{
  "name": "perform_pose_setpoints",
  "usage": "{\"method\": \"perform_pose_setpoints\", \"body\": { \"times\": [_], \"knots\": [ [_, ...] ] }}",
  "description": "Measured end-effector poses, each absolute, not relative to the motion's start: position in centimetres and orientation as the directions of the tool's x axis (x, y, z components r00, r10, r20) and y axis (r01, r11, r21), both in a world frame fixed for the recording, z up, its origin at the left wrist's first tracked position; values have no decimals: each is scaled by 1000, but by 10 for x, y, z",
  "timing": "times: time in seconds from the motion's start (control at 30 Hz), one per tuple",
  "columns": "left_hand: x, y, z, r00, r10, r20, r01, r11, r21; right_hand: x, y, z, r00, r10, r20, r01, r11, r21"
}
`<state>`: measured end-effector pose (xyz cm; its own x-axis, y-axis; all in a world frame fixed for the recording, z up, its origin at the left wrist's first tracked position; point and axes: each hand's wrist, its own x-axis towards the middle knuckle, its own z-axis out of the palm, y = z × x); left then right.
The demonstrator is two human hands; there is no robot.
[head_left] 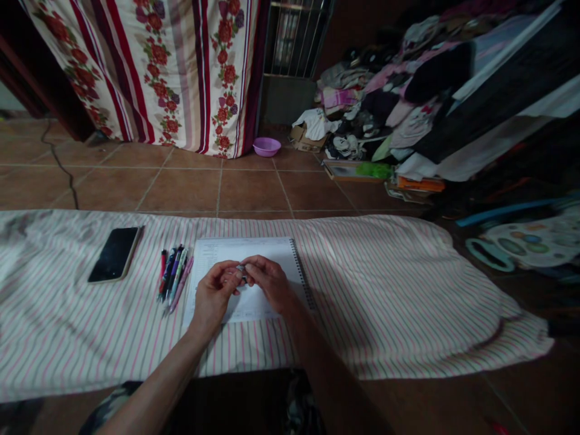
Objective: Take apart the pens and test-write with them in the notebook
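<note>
Holding L hand (pixel 214 291) & R hand (pixel 268 280) together over an open, white-paged, spiral-bound notebook (pixel 254 307), a bit L of its coil edge. Curled in w/ thumbs agst. index fingers, both nearly closed; pinching a small, dark, glinting object (pixel 240 267) up at the fingertips, betw. the two. Too tiny & dim for exact ID; can't tell whether 1 pc or 2.

Could drop onto the page w/ any loosening of the pinch, b/c of so little to grip. Could then bounce twd the coil, or onto the white cloth w/ pink & grey stripes (pixel 385 290), & get lost among wrinkles. Hard to spot there in low light. Could also spring out sideways from over-squeezing.

Might knock the loose bunch of slim red, dark, pale & pink pens (pixel 176 275), lying just L of the notebook, w/ a wide swing of the L forearm. Unlikely to hit the flat, black-screened, pale-edged smartphone (pixel 115 255), farther L & well apart from either hand.
</note>
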<state>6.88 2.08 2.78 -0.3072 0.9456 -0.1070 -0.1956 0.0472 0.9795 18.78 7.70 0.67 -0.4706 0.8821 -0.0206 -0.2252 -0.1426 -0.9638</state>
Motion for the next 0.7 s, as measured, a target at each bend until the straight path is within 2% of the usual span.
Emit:
{"method": "perform_pose_setpoints", "body": {
  "times": [0.27,0.7],
  "knots": [
    [67,19,26,-310,946,-91,-185,34,982,186,74,8,-507,861,-47,-253,-201,-946],
    [68,19,24,-304,950,-75,-95,48,994,192,74,7,-514,857,-37,-197,-160,-967]
  ]
}}
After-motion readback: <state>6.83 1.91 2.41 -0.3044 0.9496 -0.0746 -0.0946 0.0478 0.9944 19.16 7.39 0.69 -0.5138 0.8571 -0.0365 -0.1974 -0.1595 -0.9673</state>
